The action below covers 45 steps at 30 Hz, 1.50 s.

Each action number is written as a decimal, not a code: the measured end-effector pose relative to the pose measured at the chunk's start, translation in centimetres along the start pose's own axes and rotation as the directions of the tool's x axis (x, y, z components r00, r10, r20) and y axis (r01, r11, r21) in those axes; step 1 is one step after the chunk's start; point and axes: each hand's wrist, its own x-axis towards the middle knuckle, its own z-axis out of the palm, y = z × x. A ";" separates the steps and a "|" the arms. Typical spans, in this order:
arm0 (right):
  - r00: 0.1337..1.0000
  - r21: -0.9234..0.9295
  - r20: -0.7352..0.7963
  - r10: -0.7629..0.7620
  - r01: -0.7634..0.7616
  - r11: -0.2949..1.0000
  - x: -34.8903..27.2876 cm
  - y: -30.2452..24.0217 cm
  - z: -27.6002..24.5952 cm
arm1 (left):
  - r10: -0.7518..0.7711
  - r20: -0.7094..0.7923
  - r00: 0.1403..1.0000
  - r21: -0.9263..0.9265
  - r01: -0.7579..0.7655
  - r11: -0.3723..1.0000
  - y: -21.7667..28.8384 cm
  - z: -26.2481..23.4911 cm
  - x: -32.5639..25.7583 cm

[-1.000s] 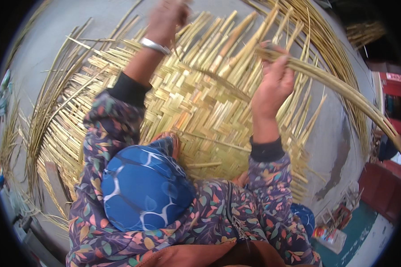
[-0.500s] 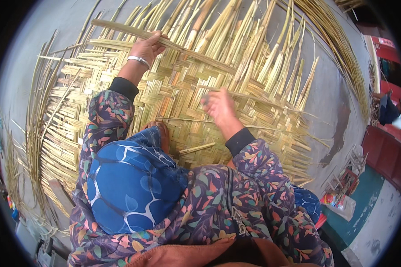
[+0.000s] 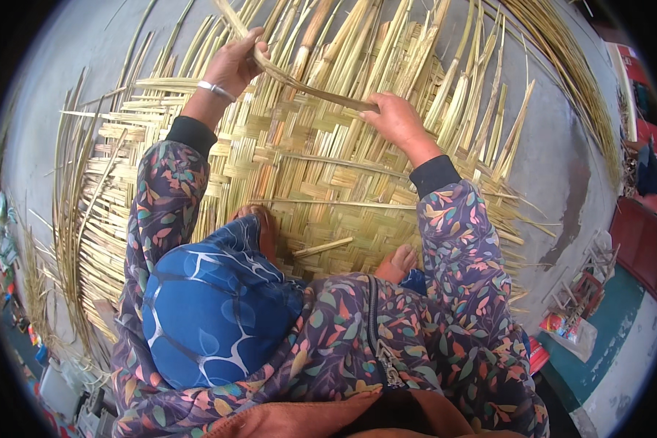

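A long flattened reed strip [image 3: 299, 85] is held between my two hands above a half-woven reed mat [image 3: 321, 175]. My left hand [image 3: 231, 64], with a bracelet at its wrist, is closed around the strip, whose far end rises past the fingers. Further right, my right hand [image 3: 398, 123] pinches the strip's other end between thumb and fingers. The strip bends near my left hand and slants down toward the right. Below it, the mat shows a crossing weave, with loose strip ends fanning out along its far side. My bare feet rest on the mat.
A short loose reed piece [image 3: 323, 247] lies on the weave between my feet. Long reeds [image 3: 562, 66] lie on the grey floor at the far right, and more stalks [image 3: 67, 212] at the left. A small wooden stool [image 3: 585, 286] and a plastic bag [image 3: 573, 333] are at the right.
My right hand has moved up and right and now grips the strip's right end. My left hand has tilted the strip, its far end swinging upward, so it now bends.
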 end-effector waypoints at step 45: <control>0.833 0.619 -0.357 0.423 -0.129 0.775 -2.5 -2.4 1.0 | -0.095 -0.037 0.995 0.981 0.054 0.185 -6.9 15.7 6.9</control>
